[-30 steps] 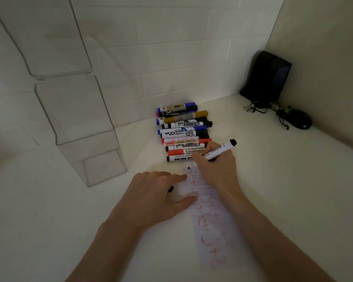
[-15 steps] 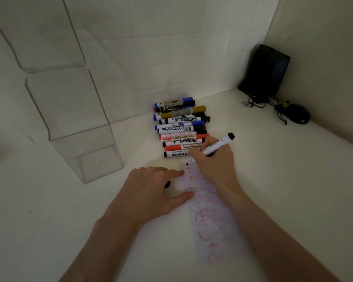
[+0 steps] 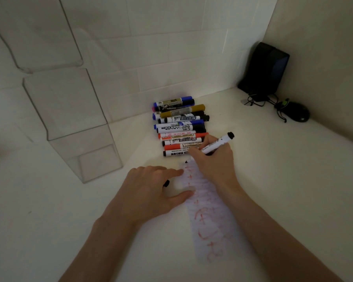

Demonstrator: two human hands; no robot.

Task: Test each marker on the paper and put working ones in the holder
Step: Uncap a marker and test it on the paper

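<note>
My right hand [image 3: 214, 161] grips a white marker with a black end [image 3: 219, 144], its tip down at the top edge of a narrow paper strip [image 3: 210, 216] covered in red scribbles. My left hand [image 3: 151, 192] lies flat, fingertips pinning the strip's left edge; a small black cap [image 3: 166, 183] pokes out from under its fingers. A row of several markers [image 3: 179, 127] in blue, black, gold and red lies just beyond the paper. The clear acrylic holder [image 3: 86, 151] stands to the left, nothing visible inside.
The white counter [image 3: 283, 180] meets a tiled wall behind and a plain wall at right. A black box [image 3: 263, 68] with cables and a black mouse [image 3: 298, 113] sit in the far right corner.
The camera view shifted slightly. My right hand stays at the top of the paper with the marker; my left hand keeps pressing the strip.
</note>
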